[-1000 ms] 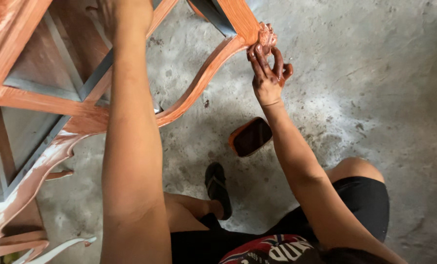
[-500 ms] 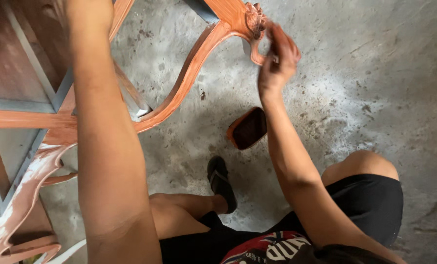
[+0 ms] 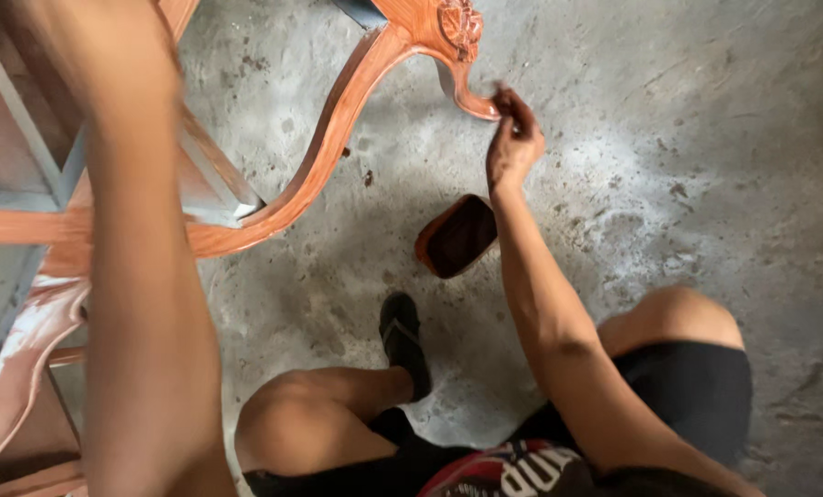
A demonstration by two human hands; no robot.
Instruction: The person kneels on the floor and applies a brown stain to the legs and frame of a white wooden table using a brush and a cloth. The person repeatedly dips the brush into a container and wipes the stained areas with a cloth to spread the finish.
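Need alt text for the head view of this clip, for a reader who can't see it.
Seen from above, a seated person's right hand pinches something small and dark at the scrolled tip of a carved, orange-stained wooden furniture frame. The left arm reaches up out of view. A small dish of dark stain sits on the concrete floor near a black sandal.

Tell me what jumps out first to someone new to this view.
The curved orange-stained wooden frame arches across the upper left, ending in a carved scroll. The right hand pinches something small and dark at the scroll's tip. Below it, a small tray of dark stain sits on the concrete floor.
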